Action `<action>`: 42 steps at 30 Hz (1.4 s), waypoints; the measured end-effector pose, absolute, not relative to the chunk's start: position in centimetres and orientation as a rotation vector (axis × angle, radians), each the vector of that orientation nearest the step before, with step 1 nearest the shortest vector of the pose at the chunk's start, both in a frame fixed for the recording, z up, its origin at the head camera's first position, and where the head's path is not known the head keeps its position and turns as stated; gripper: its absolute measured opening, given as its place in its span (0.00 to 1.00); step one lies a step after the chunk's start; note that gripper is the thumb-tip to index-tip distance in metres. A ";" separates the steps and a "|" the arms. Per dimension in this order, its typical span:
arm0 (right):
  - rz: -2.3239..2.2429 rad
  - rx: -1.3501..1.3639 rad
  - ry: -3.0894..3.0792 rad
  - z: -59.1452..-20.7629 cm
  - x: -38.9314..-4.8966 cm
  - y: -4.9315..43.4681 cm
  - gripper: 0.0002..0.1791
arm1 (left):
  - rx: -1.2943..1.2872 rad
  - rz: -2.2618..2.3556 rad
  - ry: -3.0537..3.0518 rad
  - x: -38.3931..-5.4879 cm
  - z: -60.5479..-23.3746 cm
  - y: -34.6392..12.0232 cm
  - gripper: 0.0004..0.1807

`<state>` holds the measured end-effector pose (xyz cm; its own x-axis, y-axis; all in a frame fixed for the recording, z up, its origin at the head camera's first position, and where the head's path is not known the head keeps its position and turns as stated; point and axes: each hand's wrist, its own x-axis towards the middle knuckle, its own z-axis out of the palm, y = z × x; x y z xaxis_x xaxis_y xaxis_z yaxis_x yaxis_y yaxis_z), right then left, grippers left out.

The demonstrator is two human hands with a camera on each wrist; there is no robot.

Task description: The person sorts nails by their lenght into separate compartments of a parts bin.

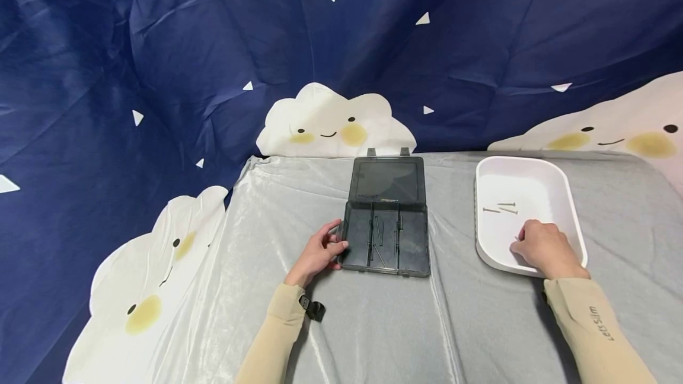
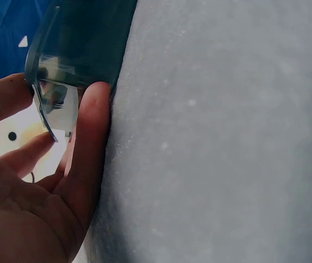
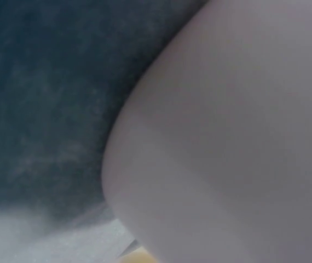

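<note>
My left hand (image 1: 317,252) grips the left side of a dark see-through plastic box (image 1: 414,248), which lies with its lid (image 1: 388,179) folded back. Inside, dividers split the box, and several thin dark screws (image 1: 381,233) lie mostly in its middle compartment. The left wrist view shows thumb and fingers on either side of the box wall (image 2: 90,38). Over to the right, my right hand (image 1: 546,248) reaches into a white tray (image 1: 539,185), fingers curled at a small screw (image 1: 517,238) that mostly disappears behind them. Loose screws (image 1: 507,211) lie farther back in the tray.
A grey velvety cloth (image 1: 384,330) covers the table, and box and tray stand apart on it. Behind and to the left hangs a dark blue curtain (image 1: 213,34) with smiling clouds. The tray's outer wall (image 3: 216,137) fills most of the right wrist view.
</note>
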<state>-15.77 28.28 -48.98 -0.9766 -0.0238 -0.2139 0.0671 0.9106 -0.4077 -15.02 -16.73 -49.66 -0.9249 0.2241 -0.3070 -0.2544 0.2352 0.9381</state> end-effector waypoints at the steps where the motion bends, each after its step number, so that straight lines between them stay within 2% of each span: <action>1: -0.621 0.033 2.857 -49.0 -15.8 28.3 0.11 | -0.028 1.736 2.136 -15.0 -49.7 -16.7 0.37; 11: -0.609 0.076 2.827 -49.1 -15.7 28.3 0.12 | -0.036 1.751 2.131 -15.1 -50.1 -16.7 0.37; 21: -0.639 0.046 2.888 -49.2 -15.7 28.2 0.07 | -0.043 1.771 2.117 -15.2 -50.2 -16.7 0.37; 42: -0.701 0.078 2.872 -49.0 -15.5 28.3 0.10 | -0.040 1.769 2.119 -15.2 -50.4 -16.8 0.37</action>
<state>-15.50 28.29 -49.03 -0.9816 0.0076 -0.1907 0.0946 0.8872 -0.4516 -15.20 -16.76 -50.36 -0.9279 0.2166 -0.3036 -0.2599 0.2081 0.9429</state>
